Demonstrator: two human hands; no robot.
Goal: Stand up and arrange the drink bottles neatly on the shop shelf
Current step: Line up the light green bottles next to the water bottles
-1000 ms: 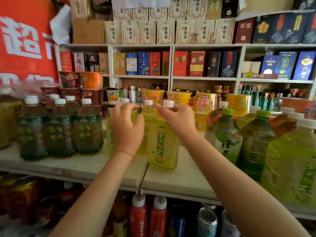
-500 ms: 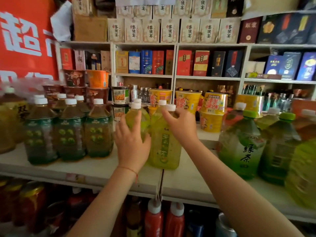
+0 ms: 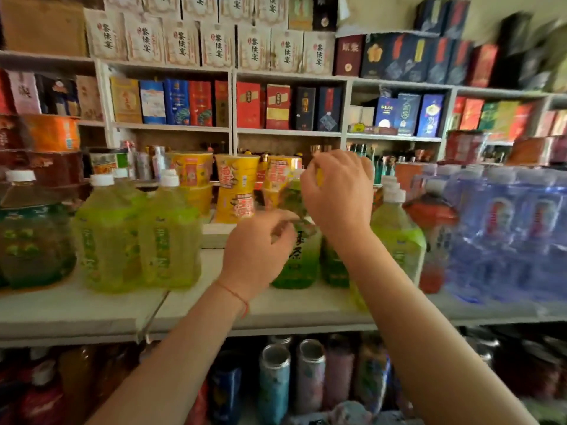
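On the white shop shelf (image 3: pixel 92 305), mid-frame, my right hand (image 3: pixel 337 194) curls over the top of a green plastic tea bottle (image 3: pixel 296 259), though blur stops me telling whether it truly grips. That bottle stands upright, long axis vertical, neck up. My left hand (image 3: pixel 257 250), fingers curled, is at its shoulder; contact I can't tell. Two yellow-green drink bottles with white caps (image 3: pixel 138 237) stand upright to the left, well apart from it.

Both hands at tall green plastic tea bottle (image 3: pixel 296 259) on white shelf (image 3: pixel 92 308). Right hand (image 3: pixel 337 194) over its top, left hand (image 3: pixel 256 250) at its side. Grip blurred.
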